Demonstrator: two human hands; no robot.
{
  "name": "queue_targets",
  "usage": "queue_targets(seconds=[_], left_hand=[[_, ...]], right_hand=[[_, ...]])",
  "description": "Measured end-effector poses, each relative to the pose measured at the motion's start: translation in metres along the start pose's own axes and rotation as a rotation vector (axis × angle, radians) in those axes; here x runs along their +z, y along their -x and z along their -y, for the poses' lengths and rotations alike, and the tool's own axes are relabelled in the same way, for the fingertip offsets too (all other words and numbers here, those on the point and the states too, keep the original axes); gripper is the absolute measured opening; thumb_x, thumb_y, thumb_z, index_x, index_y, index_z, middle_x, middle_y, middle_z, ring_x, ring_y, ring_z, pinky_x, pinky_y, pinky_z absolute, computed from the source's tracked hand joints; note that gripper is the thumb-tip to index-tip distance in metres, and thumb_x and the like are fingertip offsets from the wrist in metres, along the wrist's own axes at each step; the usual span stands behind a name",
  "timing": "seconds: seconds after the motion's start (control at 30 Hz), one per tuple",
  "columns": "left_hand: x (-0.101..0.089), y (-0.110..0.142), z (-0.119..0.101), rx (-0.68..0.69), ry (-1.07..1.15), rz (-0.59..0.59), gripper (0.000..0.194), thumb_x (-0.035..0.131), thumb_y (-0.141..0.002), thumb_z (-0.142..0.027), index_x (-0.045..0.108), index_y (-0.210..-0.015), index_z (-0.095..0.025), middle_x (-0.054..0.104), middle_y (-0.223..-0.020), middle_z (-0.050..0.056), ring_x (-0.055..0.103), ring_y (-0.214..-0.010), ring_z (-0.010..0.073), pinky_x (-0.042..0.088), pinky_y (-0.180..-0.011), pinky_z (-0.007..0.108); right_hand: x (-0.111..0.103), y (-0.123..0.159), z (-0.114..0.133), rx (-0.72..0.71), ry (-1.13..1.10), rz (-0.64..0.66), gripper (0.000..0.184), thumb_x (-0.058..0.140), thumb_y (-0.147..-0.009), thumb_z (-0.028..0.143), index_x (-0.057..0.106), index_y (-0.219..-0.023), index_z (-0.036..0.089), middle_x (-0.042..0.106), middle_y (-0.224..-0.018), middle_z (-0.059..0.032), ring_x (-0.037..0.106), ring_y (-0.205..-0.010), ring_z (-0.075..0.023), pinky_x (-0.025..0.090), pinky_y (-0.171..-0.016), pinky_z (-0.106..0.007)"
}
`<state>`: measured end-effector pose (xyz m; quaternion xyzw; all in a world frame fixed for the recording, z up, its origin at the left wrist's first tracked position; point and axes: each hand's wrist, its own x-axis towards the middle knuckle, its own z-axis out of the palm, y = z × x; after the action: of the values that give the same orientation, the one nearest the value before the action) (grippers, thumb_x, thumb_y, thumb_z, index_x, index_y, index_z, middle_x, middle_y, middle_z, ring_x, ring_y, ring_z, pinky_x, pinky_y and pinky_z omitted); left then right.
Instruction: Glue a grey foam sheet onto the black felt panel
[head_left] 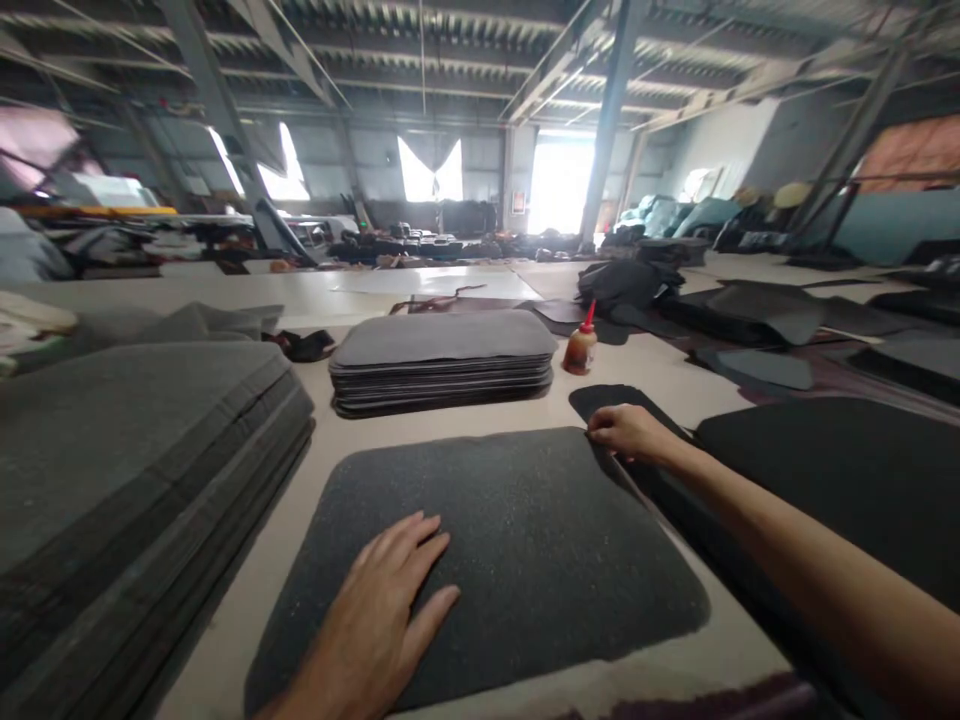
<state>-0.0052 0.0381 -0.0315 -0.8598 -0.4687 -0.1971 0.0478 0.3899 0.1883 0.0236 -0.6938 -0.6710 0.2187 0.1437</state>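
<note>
A dark grey speckled foam pad [517, 540] with rounded corners lies flat on the table in front of me. My left hand [382, 610] rests flat on its near left part, fingers stretched out and holding nothing. My right hand [626, 432] is at the pad's far right corner, fingers curled down against the edge; whether they pinch the pad I cannot make out. A dark piece [622, 398] lies just beyond that hand.
A thick stack of grey sheets [135, 470] fills the left. A lower stack of rounded grey pads [442, 360] sits at the middle back, with a small red-capped bottle [581, 345] beside it. Black material [825, 480] covers the right. The beige table [465, 415] runs far back.
</note>
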Motion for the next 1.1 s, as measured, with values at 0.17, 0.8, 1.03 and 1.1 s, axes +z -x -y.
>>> queue_targets(seconds=[0.17, 0.8, 1.03, 1.1], left_hand=[[-0.002, -0.002, -0.001, 0.042, -0.028, -0.067, 0.038, 0.052, -0.098, -0.045, 0.061, -0.131, -0.029, 0.063, -0.138, 0.004, 0.059, -0.127, 0.0288, 0.058, -0.099, 0.051], [-0.005, -0.004, -0.004, 0.097, -0.095, -0.119, 0.036, 0.054, -0.097, -0.042, 0.061, -0.129, -0.026, 0.065, -0.135, 0.005, 0.063, -0.122, 0.0292, 0.061, -0.094, 0.052], [-0.004, -0.004, -0.001, 0.126, -0.121, -0.133, 0.038, 0.054, -0.098, -0.047, 0.059, -0.130, -0.027, 0.065, -0.134, 0.004, 0.063, -0.122, 0.0274, 0.062, -0.093, 0.051], [-0.004, -0.003, -0.001, 0.128, -0.129, -0.137, 0.037, 0.053, -0.098, -0.046, 0.059, -0.129, -0.027, 0.066, -0.134, 0.004, 0.064, -0.121, 0.0271, 0.062, -0.092, 0.051]], right_hand=[[0.001, -0.014, 0.004, -0.006, 0.067, 0.034, 0.017, 0.064, -0.079, 0.017, 0.074, -0.092, 0.016, 0.067, -0.067, -0.0017, 0.063, -0.055, -0.0135, 0.039, -0.043, -0.016], [0.005, 0.003, 0.009, -0.170, 0.353, -0.139, 0.013, 0.060, -0.082, 0.018, 0.072, -0.089, 0.016, 0.070, -0.089, -0.0061, 0.064, -0.085, -0.0203, 0.039, -0.066, -0.024], [0.019, 0.007, 0.003, -0.155, 0.419, -0.239, 0.011, 0.055, -0.086, 0.014, 0.066, -0.086, 0.016, 0.068, -0.093, -0.0083, 0.063, -0.083, -0.0207, 0.036, -0.068, -0.027], [0.021, 0.005, -0.001, -0.140, 0.412, -0.237, 0.011, 0.055, -0.088, 0.015, 0.066, -0.086, 0.016, 0.068, -0.092, -0.0079, 0.063, -0.082, -0.0205, 0.036, -0.066, -0.027]])
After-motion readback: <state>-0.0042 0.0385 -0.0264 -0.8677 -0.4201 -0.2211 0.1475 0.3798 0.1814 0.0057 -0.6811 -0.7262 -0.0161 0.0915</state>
